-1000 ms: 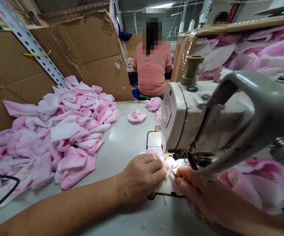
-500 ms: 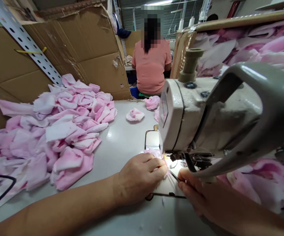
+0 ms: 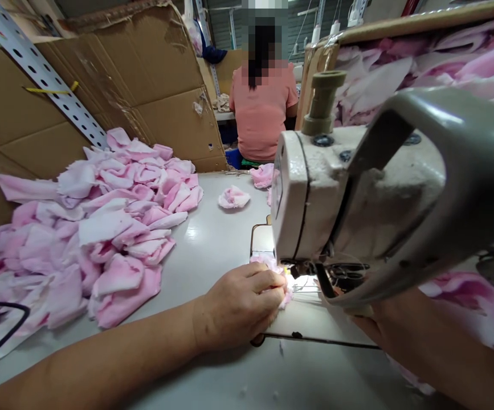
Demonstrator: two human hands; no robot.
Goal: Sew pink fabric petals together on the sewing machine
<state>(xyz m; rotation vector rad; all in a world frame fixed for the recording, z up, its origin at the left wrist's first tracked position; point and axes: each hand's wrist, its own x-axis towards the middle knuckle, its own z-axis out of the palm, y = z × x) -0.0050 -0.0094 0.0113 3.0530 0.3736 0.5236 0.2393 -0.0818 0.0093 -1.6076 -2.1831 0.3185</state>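
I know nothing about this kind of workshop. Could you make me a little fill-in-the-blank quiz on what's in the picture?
1. The left hand holds a small fabric piece under the needle of a ____ machine.
2. The heap of fabric pieces on the table is coloured ____.
3. The person seated beyond the table has their ____ turned to the camera.

Missing words: sewing; pink; back.

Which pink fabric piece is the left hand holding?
The small pink piece under the sewing machine head, pinned by the left hand; the big pile and ruffled pieces farther back lie untouched.
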